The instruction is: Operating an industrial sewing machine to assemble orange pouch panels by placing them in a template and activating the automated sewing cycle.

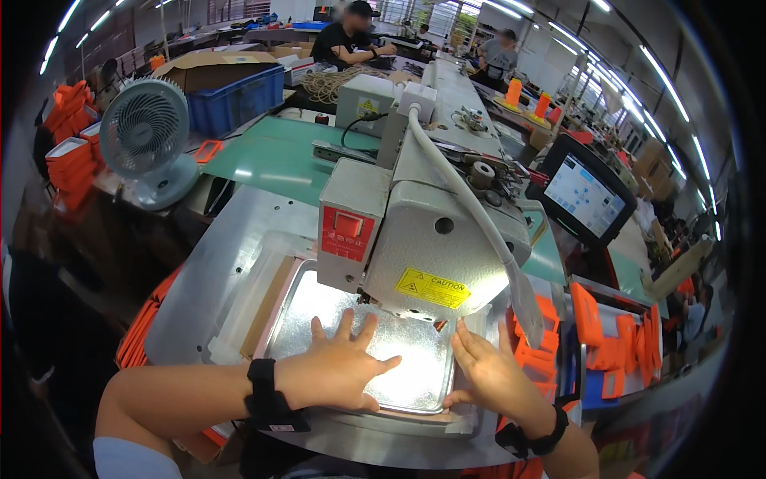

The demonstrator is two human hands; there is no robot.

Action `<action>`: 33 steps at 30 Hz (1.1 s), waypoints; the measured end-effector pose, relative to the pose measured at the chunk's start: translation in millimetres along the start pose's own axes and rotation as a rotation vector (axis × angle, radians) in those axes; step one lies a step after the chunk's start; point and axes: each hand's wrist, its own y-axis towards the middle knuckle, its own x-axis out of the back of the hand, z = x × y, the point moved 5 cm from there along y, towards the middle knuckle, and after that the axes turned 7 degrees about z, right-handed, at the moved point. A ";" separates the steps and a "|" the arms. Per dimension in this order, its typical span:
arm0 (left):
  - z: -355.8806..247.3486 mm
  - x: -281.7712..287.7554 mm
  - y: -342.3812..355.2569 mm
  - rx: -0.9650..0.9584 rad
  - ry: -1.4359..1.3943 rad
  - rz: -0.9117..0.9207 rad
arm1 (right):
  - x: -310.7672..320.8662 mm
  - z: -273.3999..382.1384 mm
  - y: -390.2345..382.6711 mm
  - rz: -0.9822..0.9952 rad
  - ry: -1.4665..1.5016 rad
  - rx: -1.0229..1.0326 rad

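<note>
My left hand (pixel 335 367) is spread with its fingers apart over a shiny silver rectangular tray or plate (pixel 411 343), palm down. My right hand (pixel 495 371) has its extended fingertips at the right edge of that piece, thumb low near its front corner. The piece sits in a pale frame with tan strips (pixel 267 303) on a metal machine bed (pixel 199 311). Directly above is a grey industrial sewing machine head (pixel 423 223) with a lit lamp and warning label; it hides the piece's back part.
Orange pieces lie in stacks left (pixel 144 327) and right (pixel 606 351). A touchscreen (pixel 578 191) stands at right, a fan (pixel 144 128) and blue bin (pixel 235 96) at back left, beside a green worktop (pixel 275 172). Two other people (pixel 339 48) (pixel 495 60) are at work behind.
</note>
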 end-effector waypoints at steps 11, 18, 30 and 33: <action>7.9 -1.5 -2.5 0.014 -0.076 0.001 | -4.2 4.7 8.1 -0.020 -0.049 0.018; 20.4 2.0 -14.8 0.021 -0.046 0.027 | -4.2 16.6 16.7 -0.056 0.024 0.021; 49.1 10.3 -8.1 0.014 0.034 -0.021 | -0.1 11.7 49.4 0.244 0.010 -0.089; 53.4 12.8 -4.8 0.025 -0.013 -0.042 | -7.9 2.5 57.0 0.137 -0.024 -0.012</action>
